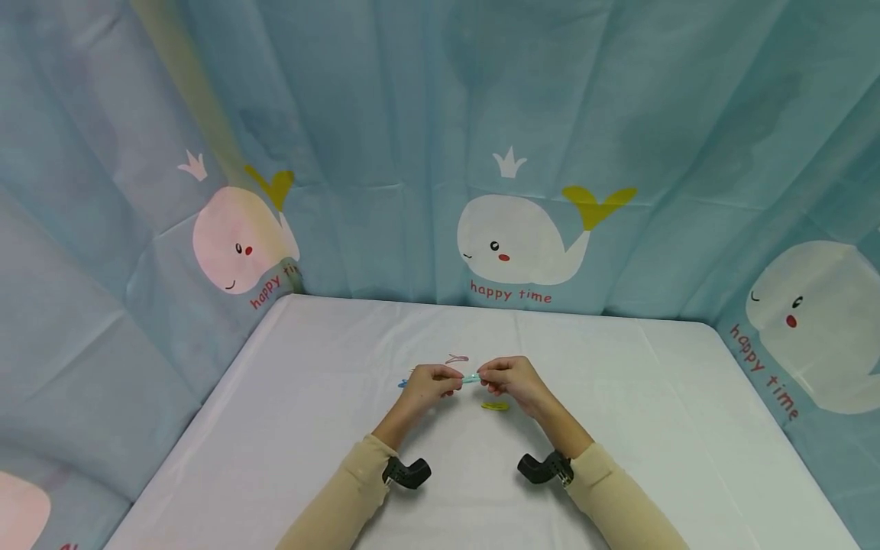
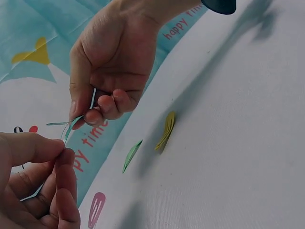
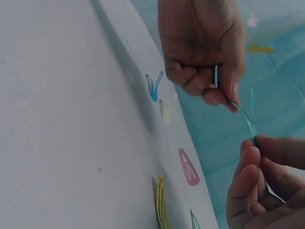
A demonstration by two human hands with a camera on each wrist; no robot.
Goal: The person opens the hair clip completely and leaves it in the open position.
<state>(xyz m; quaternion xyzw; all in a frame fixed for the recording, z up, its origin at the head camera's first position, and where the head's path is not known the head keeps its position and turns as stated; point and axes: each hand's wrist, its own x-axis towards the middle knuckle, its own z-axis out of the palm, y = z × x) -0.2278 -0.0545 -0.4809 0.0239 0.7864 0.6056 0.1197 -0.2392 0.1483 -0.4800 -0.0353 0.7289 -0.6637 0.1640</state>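
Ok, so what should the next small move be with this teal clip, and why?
I'd probably press the free prong back toward the rest of the teal clip. The prong stands apart, so the clip looks open, and the left hand and right hand both already pinch it.

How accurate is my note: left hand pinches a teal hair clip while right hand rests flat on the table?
The right hand isn't flat on the table; the head view shows it pinching the teal hair clip too. The left hand is as noted.
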